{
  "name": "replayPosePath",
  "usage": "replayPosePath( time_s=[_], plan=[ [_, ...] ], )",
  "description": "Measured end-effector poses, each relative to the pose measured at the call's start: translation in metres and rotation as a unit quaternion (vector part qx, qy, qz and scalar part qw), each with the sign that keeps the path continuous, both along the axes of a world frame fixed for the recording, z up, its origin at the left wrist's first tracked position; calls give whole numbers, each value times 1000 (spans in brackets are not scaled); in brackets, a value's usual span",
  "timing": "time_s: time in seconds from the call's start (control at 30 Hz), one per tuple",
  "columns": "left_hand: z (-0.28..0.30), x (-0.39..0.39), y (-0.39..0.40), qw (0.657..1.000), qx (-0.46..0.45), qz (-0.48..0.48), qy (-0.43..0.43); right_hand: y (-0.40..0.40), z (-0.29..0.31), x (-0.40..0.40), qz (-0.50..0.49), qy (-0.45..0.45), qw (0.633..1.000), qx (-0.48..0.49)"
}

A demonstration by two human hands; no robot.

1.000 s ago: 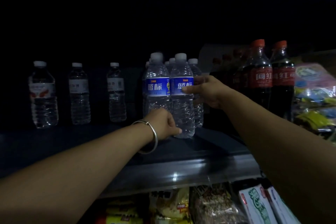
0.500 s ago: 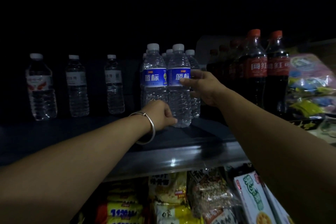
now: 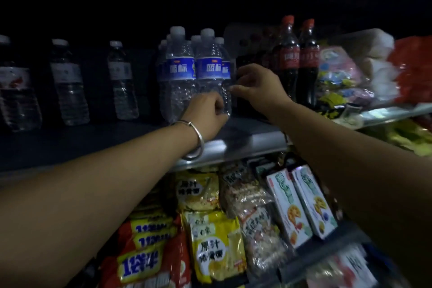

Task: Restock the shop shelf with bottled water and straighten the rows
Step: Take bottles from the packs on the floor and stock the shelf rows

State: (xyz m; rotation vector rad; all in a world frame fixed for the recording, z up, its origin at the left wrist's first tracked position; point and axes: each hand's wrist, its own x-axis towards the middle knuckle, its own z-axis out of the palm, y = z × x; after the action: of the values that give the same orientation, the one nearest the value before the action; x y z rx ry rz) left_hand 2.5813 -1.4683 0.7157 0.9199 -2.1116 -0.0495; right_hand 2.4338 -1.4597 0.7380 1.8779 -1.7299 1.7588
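The right hand (image 3: 258, 87) has released the clear blue-labelled water bottles (image 3: 195, 77) clustered mid-shelf, fingers loosely curled, empty. The left hand (image 3: 205, 112) still grips the front bottle's base. Straightening nearly done.

Dark shelf (image 3: 245, 141) — water bottles (image 3: 194, 72), cola bottles (image 3: 298, 58), snack bags (image 3: 339, 77)

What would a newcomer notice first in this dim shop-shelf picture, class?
The eye goes first to the cluster of clear plastic water bottles with blue labels at the centre of the dark metal shelf, where the left hand and right hand meet. To their right stand two dark cola bottles with red caps and labels; below lie bright yellow noodle packets.
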Motion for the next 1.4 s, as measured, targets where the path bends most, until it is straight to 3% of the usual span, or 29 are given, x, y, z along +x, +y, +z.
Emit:
replayPosePath(
  time_s=[0.17,0.33,0.53,0.73,1.07,1.2,1.4],
  plan=[
    [-48,-1,40,996,-34,-76,-19,71,-57,-3,-110,98,989,-5],
    [-151,-7,67,988,12,-101,-117,114,-170,-14,-210,231,934,176],
    [-320,-13,83,955,96,-96,-264,146,-343,-16,-186,262,866,382],
    [-500,-10,84,905,181,-112,-369,151,-529,-9,-124,227,838,481],
    [-792,-6,105,848,274,-139,-431,171,-827,7,-62,133,777,612],
    [-881,-10,110,835,294,-140,-444,178,-923,5,-46,103,752,649],
    [-970,-15,107,833,272,-140,-462,182,-1032,8,-108,10,723,682]
  ],
)
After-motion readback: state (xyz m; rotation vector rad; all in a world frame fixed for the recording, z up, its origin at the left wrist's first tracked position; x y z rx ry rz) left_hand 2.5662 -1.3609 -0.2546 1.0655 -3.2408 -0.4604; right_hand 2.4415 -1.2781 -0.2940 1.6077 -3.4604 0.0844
